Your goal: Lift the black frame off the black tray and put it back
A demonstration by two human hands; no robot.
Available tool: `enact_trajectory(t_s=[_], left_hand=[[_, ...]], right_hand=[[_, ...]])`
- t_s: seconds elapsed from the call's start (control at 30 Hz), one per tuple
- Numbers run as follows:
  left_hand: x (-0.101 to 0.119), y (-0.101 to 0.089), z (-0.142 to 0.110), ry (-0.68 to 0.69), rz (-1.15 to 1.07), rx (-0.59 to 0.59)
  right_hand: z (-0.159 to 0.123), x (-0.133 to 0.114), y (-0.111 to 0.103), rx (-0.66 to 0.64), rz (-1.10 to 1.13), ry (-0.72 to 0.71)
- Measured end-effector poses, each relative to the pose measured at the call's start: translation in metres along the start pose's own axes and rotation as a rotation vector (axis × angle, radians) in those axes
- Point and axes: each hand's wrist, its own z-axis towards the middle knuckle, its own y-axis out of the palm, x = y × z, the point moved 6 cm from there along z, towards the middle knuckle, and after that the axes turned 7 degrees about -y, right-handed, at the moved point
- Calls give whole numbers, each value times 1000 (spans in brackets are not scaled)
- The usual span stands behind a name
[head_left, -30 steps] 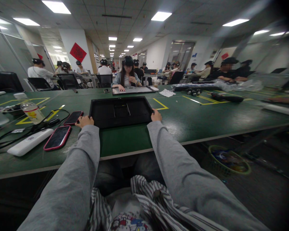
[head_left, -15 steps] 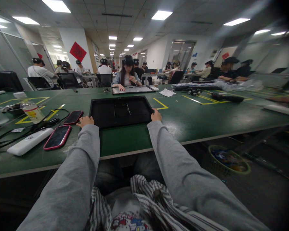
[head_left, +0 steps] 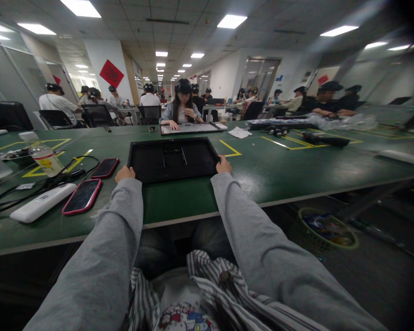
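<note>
A black rectangular panel (head_left: pixel 152 161) with a raised rim lies on the green table before me; it looks like the back shell of a flat screen. Two thin metal strips flank a recess in its middle. At its left edge, near the front corner, my left hand (head_left: pixel 125 173) grips the rim with curled fingers. My right hand (head_left: pixel 224 165) is closed around the opposite edge, its thumb on top. The undersides of the fingers are hidden. Just left of my left hand lie a dark phone (head_left: pixel 105 168) and a pink-cased phone (head_left: pixel 83 196).
A white power bank (head_left: pixel 43 202), black cables and a bottle (head_left: pixel 45 156) are at the left. Across the green table (head_left: pixel 296 179) a person works on another panel (head_left: pixel 193 128). Crumpled tissue (head_left: pixel 239 132) and a black tool (head_left: pixel 326 139) lie right. A basket (head_left: pixel 327 228) stands below.
The fingers of my left hand have drawn in closer to the panel's edge. My right hand and the panel stay practically where they were.
</note>
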Motion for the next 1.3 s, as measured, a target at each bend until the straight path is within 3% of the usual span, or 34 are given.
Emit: enact_trajectory(t_s=[0.57, 0.87, 1.3], left_hand=[[1, -2, -8, -28, -43, -16], [1, -1, -10, -36, -62, -10], [0, -2, -10, -17, -75, -11]], right_hand=[[1, 0, 2, 10, -8, 4], [8, 6, 6, 60, 96, -22], [5, 7, 6, 7, 84, 28]])
